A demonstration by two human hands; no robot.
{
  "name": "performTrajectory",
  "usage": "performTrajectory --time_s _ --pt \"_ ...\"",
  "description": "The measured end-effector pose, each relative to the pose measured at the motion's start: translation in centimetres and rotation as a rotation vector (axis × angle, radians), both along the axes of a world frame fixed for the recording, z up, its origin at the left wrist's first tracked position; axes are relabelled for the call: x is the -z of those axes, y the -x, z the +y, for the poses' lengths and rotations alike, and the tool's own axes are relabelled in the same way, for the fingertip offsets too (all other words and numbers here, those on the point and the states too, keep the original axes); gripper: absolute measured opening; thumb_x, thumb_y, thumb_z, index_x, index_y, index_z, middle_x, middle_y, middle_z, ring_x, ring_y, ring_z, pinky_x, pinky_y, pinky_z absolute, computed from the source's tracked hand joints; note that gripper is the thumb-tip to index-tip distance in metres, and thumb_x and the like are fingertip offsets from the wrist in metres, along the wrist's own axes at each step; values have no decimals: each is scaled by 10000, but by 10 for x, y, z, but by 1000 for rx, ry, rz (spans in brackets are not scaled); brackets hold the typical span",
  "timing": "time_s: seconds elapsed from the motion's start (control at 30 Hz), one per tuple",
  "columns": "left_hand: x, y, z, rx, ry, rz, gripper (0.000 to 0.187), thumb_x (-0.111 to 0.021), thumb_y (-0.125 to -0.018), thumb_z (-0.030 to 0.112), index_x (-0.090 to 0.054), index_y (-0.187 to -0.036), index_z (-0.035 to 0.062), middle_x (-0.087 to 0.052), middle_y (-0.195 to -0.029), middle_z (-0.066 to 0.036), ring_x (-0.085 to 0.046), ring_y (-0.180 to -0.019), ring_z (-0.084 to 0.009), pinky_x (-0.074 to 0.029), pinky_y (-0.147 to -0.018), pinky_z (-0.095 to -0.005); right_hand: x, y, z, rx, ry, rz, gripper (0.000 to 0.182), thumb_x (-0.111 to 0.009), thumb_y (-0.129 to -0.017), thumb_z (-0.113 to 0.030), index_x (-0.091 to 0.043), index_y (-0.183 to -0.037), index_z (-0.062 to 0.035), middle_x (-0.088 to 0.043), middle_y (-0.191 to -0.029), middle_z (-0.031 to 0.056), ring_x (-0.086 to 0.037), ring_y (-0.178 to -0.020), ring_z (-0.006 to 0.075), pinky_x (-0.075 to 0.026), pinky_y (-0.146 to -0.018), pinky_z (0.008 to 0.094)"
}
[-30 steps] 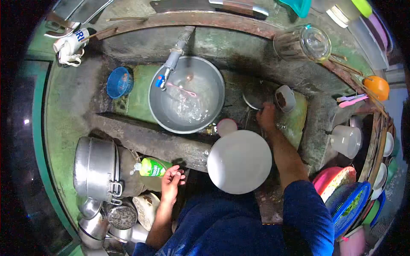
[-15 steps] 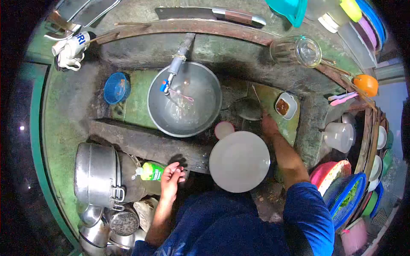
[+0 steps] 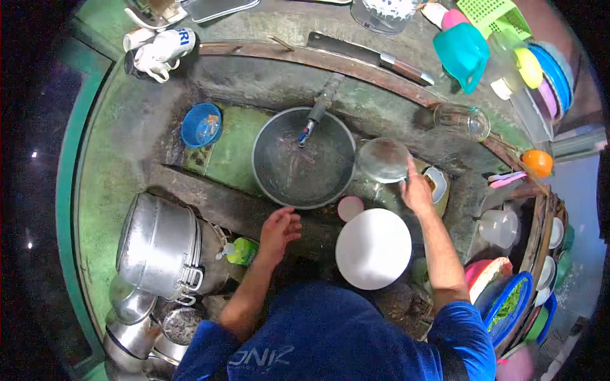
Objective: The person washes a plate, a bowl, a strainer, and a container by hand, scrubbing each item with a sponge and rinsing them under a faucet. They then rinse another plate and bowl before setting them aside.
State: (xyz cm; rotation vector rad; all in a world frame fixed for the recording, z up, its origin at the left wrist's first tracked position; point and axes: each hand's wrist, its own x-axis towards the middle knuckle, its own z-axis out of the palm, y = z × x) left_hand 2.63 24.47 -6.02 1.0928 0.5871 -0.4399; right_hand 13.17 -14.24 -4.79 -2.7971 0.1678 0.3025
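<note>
A metal pan or lid (image 3: pixel 384 160) is gripped at its right edge by my right hand (image 3: pixel 417 190), just right of the large grey basin (image 3: pixel 260 174). My left hand (image 3: pixel 278 232) holds nothing; its fingers are loosely curled and apart, near the basin's lower edge. A tap (image 3: pixel 307 132) with a blue handle reaches over the basin. Below my right hand's pan stand a small pink-rimmed round item (image 3: pixel 350 208) and a large white round lid or plate (image 3: pixel 373 249). Behind my right hand, a white dish (image 3: pixel 438 180) with brown contents is partly hidden.
A blue bowl (image 3: pixel 201 125) sits at the basin's left. Large metal pots (image 3: pixel 159 244) and a green soap bottle (image 3: pixel 243 251) are at the lower left. A cleaver (image 3: pixel 349 53) and glass jar (image 3: pixel 462 122) lie along the back ledge. Colourful baskets (image 3: pixel 508 308) stand at the right.
My right hand has lifted the metal pan and brought it up beside the basin. My left hand has moved up from beside the soap bottle towards the basin. The head view has shifted.
</note>
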Motion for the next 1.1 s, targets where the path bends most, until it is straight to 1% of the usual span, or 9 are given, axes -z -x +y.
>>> performTrajectory --time_s 0.13,0.27,0.37,0.4,0.47,0.77,0.9,0.97,1.1 --pt "11 -38 -8 -1 159 1 342 -523 -980 265 -510 -1273 89 -633 -1054 -75 -632 -883 -201 -549 -721 -369 -26 12 21 -44 109 12 775 -666 -841 -172 -257 -1498 -215 -608 -1053 245 -630 -952 407 -513 -825 496" --pt "9 -49 -4 -18 257 -41 379 -558 -953 260 -506 -1275 68 -614 -1063 -102 -616 -898 -208 -541 -741 -383 25 47 -34 138 66 -159 629 -644 -853 -226 -399 -1425 -136 -617 -1110 272 -608 -1007 445 -499 -866 499" --pt "18 -42 12 -49 258 -24 404 -551 -965 278 -486 -1300 61 -614 -1063 -112 -618 -885 -199 -538 -749 -380 31 62 -80 472 54 92 447 -584 -900 -235 -504 -1290 -34 -675 -810 217 -686 -672 335 -546 -598 451" --pt "21 -39 17 -33 257 -17 404 -551 -965 278 -486 -1300 61 -614 -1063 -112 -618 -885 -199 -538 -749 -380 39 69 -104 594 -110 310 387 -541 -900 -185 -541 -1236 6 -637 -663 148 -599 -449 254 -478 -406 409" --pt "27 -33 25 -27 212 22 420 -537 -977 279 -464 -1324 54 -619 -1065 -93 -619 -886 -194 -534 -752 -379 46 84 -114 717 -338 426 290 -495 -876 -116 -599 -1093 45 -580 -593 106 -515 -388 211 -418 -342 382" --pt "23 -17 -4 -48 172 70 372 -545 -968 253 -490 -1297 91 -632 -1076 -79 -630 -892 -196 -533 -754 -369 134 83 -117 324 -261 835 200 -503 -809 -73 -667 -816 41 -678 -719 151 -619 -485 221 -511 -459 361" --pt "15 4 -6 -70 161 63 309 -535 -974 255 -522 -1240 97 -649 -1040 -72 -647 -864 -190 -559 -692 -337 198 70 -145 -6 -270 1034 298 -552 -850 -198 -702 -995 14 -697 -939 179 -681 -755 260 -542 -674 426" --pt "7 22 -3 -119 99 80 302 -537 -973 254 -517 -1232 100 -651 -1022 -70 -659 -856 -191 -566 -692 -340 130 46 -122 -2 -367 911 320 -554 -883 -245 -700 -1028 0 -671 -1046 221 -673 -903 294 -531 -762 458" --pt "5 63 7 -222 23 118 278 -562 -957 244 -519 -1190 99 -572 -968 -43 -605 -809 -174 -554 -655 -319 392 43 -202 213 -189 183 490 -555 -926 -442 -613 -1129 0 -656 -954 237 -638 -793 347 -516 -702 478"
